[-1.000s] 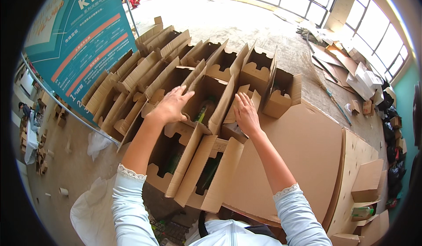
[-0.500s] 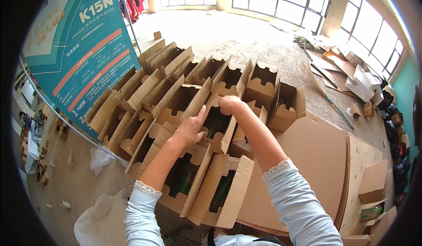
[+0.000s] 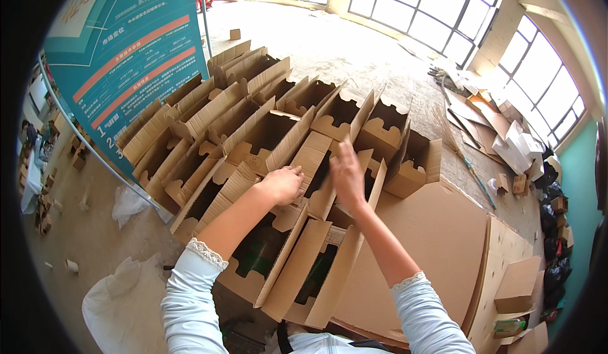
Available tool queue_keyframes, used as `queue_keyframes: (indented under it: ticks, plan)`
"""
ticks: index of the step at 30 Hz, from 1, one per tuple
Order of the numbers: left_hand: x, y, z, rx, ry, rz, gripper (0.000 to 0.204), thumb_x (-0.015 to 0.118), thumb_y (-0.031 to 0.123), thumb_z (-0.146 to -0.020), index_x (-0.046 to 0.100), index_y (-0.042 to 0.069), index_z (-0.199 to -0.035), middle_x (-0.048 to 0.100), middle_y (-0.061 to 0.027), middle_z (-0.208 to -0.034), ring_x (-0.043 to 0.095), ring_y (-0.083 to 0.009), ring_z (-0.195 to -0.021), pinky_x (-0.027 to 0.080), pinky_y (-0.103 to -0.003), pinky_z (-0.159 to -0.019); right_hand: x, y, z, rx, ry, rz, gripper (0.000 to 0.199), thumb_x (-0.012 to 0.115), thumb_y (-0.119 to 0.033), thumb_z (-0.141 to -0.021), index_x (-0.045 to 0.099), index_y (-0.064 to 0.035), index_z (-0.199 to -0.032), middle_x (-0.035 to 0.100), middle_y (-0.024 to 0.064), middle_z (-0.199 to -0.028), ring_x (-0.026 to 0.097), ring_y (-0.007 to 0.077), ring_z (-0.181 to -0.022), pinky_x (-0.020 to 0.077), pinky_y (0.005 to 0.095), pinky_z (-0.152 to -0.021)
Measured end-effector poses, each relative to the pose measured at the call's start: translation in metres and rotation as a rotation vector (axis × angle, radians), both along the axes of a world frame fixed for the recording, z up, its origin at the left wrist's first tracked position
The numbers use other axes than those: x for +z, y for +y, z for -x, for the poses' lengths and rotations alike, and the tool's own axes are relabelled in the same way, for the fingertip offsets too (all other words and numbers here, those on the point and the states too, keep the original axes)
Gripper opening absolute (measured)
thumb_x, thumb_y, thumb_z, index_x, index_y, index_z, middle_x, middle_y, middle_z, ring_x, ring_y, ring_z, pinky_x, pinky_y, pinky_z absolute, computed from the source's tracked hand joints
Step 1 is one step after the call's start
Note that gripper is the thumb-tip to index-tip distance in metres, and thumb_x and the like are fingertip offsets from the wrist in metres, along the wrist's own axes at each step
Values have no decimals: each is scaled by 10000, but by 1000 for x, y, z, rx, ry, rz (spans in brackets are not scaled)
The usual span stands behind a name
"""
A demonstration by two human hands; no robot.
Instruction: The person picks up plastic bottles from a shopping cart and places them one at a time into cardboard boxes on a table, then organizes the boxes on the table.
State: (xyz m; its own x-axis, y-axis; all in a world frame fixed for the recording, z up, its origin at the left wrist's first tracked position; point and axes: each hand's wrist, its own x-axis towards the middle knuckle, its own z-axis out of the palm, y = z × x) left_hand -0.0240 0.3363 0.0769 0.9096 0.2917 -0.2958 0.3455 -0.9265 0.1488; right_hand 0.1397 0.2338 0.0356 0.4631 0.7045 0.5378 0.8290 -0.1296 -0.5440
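Nearest the person, two open cardboard boxes [image 3: 297,271] stood with their flaps up beside a flat cardboard sheet [image 3: 430,240]. Just beyond, the left hand [image 3: 283,184] curled loosely on a box flap [image 3: 310,158], gripping nothing. The right hand [image 3: 348,175], blurred, was open over the neighbouring flap. Rows of open boxes [image 3: 253,120] stretched towards a teal banner [image 3: 120,50].

A tall teal banner [image 3: 123,56] with orange stripes stands at the left on a thin metal frame. Flat cardboard sheets [image 3: 430,246] lie at the lower right — more cardboard scraps [image 3: 487,116] are scattered over the concrete floor [image 3: 329,44] toward the big windows [image 3: 443,12]. White plastic sheeting [image 3: 117,297] lies crumpled at the lower left.
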Motion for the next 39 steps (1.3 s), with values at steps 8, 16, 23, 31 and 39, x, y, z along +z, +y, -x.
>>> queue_keyframes:
  ticks: [8,16,23,31,39]
  plan:
    - [15,20,25,-28,-286,280,288,532,93,-847,595,7,-1115,594,-184,-1136,578,-281,-1054,442,-364,-933,-16,29,20,256,-425,474,519,342,-360,-945,278,-171,-1425,247,80,-1482,187,257,-1378,97,442,-1124]
    - [35,109,91,474,-596,-210,550,726,157,-697,515,-10,-1177,568,-188,-1165,550,-318,-1058,437,-391,-945,2,29,18,282,-333,492,495,440,-257,-909,364,-65,-1359,332,127,-1426,289,279,-1327,185,433,-1108]
    - [18,102,49,426,-115,-492,486,794,296,-657,604,65,-1040,569,-80,-1087,550,-227,-1009,451,-339,-884,29,75,26,255,-349,235,617,458,11,-763,307,15,-1361,300,187,-1428,302,324,-1314,261,387,-1086]
    - [-44,130,77,91,-266,-65,406,524,149,-858,516,81,-1258,455,-143,-1342,449,-268,-1225,369,-338,-1024,1,119,46,425,-425,476,667,478,9,-737,308,-21,-1381,276,171,-1448,262,294,-1343,251,380,-1088]
    - [27,163,95,329,-858,-75,262,553,95,-794,636,29,-1034,633,-169,-1034,603,-321,-951,483,-381,-863,1,130,54,376,-690,598,519,471,-116,-832,400,-93,-1346,373,95,-1405,384,295,-1254,375,378,-959]
